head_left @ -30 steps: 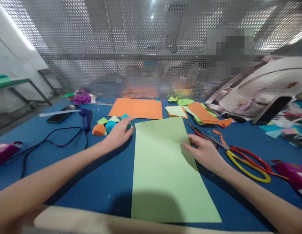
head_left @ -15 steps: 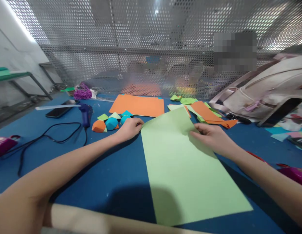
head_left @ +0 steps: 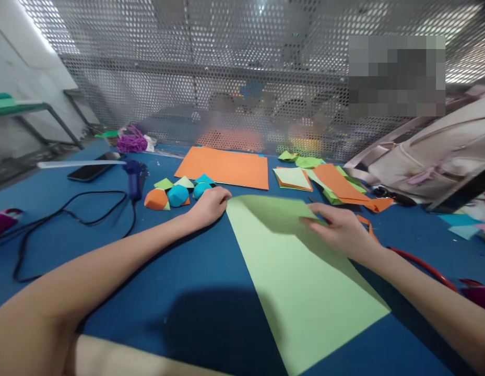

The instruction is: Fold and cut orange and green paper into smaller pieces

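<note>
A large light green sheet of paper (head_left: 305,282) lies slanted on the blue table, its far edge curled up and over towards me. My left hand (head_left: 211,205) is closed at the sheet's far left corner, fingers mostly hidden behind the knuckles. My right hand (head_left: 336,224) pinches the lifted far right part between thumb and fingers. Just left of my left hand sit small folded paper pieces, among them an orange one (head_left: 156,199) and a blue one (head_left: 178,196).
Behind the sheet lie an orange paper stack (head_left: 226,167), small paper squares (head_left: 292,178) and orange strips (head_left: 340,183). On the left are a blue glue gun (head_left: 134,180), its cord and a phone (head_left: 95,168). A pale backpack (head_left: 418,151) stands right, and a perforated metal screen (head_left: 234,62) behind.
The sheet's raised far edge has come down and curled towards me, uncovering the small paper squares behind. Its near end has swung round. My right hand keeps its pinch; my left stays at the corner.
</note>
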Motion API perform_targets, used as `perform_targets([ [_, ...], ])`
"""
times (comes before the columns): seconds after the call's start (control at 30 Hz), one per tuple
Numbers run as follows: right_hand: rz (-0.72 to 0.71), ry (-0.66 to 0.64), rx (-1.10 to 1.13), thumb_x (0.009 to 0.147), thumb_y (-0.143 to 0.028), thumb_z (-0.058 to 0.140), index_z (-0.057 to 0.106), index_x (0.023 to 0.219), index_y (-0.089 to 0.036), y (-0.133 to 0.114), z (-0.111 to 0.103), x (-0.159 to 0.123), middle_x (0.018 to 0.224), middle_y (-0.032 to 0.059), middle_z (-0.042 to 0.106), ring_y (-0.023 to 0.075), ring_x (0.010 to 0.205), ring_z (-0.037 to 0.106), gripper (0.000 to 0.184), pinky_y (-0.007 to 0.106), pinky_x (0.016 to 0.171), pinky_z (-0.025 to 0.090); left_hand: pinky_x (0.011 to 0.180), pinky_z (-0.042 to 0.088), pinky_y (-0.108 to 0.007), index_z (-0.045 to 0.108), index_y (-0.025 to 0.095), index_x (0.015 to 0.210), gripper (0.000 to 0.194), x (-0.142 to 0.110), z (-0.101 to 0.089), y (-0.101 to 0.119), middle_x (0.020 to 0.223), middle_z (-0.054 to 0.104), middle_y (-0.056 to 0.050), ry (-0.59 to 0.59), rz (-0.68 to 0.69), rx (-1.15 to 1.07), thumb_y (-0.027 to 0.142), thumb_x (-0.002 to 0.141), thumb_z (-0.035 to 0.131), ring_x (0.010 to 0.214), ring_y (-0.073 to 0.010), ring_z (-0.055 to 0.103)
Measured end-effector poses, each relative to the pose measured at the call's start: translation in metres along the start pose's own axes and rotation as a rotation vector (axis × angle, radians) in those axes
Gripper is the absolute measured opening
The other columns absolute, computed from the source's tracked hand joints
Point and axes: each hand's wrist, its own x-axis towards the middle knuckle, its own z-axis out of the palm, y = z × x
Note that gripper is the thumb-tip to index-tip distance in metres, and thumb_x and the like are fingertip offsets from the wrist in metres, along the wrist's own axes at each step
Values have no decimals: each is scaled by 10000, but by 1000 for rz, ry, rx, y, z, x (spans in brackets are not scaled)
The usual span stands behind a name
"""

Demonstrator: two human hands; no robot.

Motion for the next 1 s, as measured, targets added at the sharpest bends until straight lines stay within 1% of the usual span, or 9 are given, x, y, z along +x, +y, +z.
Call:
perform_targets([
  [0.03, -106, -15, -13, 837, -226, 502, 616, 820, -234, 3, 4, -7, 962, 66, 748, 225, 885, 705, 115, 346, 767, 561, 850, 516, -330, 682, 124, 899, 264, 0, 1, -1, 955, 716, -94, -3, -2, 4, 26, 805, 455, 925, -205, 658],
  [0.1, -288, -60, -42, 814, -78, 429, 637, 922, -231, 10, 11, -21, 1149, 87, 725, 221, 1086, 674, 281, 383, 891, 558, 854, 511, -346, 687, 132, 899, 258, 0, 4, -4, 964, 711, -94, -8, -11, 11, 41, 813, 461, 930, -212, 653],
  [0.17, -413, -109, -77, 797, 4, 392, 637, 1007, -218, 16, 18, -31, 1237, 101, 690, 209, 1195, 619, 392, 407, 947, 547, 847, 510, -364, 693, 143, 894, 252, 0, 6, -6, 974, 706, -93, -13, -23, 17, 62, 825, 465, 926, -222, 649],
  [0.27, -543, -114, -119, 827, 25, 400, 616, 1141, -199, 17, 25, -37, 1265, 121, 674, 213, 1246, 581, 442, 426, 972, 537, 840, 507, -366, 695, 153, 890, 254, -2, 7, -7, 973, 698, -89, -15, -34, 18, 70, 835, 461, 917, -222, 645],
  [0.37, -558, -73, -228, 853, -15, 447, 602, 1239, -201, 8, 28, -36, 1183, 117, 715, 236, 1177, 630, 456, 439, 951, 548, 834, 506, -355, 690, 159, 884, 242, -4, 7, -6, 961, 692, -81, -10, -33, 14, 77, 845, 465, 912, -214, 639],
  [0.43, -545, -70, -308, 860, -50, 474, 625, 1239, -208, -2, 28, -35, 1146, 114, 729, 252, 1137, 652, 437, 460, 958, 543, 829, 506, -352, 685, 160, 883, 231, -5, 7, -6, 957, 688, -77, 0, -31, 11, 82, 851, 470, 913, -212, 636],
  [0.57, -596, -66, -329, 863, -65, 501, 657, 1205, -193, -15, 31, -39, 1216, 123, 700, 270, 1203, 611, 397, 475, 988, 526, 824, 510, -342, 672, 152, 884, 219, -6, 6, -5, 936, 683, -73, 28, -29, 0, 65, 847, 475, 905, -203, 635],
  [0.67, -642, -76, -307, 859, -23, 494, 639, 1229, -168, -16, 32, -42, 1247, 119, 685, 265, 1240, 585, 423, 452, 990, 533, 819, 519, -348, 663, 143, 870, 206, -6, 6, -5, 905, 688, -70, 55, -40, -12, 47, 835, 484, 888, -202, 639],
  [1.0, -605, -101, -290, 862, -29, 464, 575, 1343, -218, -10, 35, -47, 1257, 96, 683, 236, 1242, 586, 528, 431, 1013, 528, 812, 544, -340, 645, 150, 877, 218, -15, 3, -3, 895, 677, -48, 184, -101, -81, 13, 814, 487, 853, -173, 630],
])
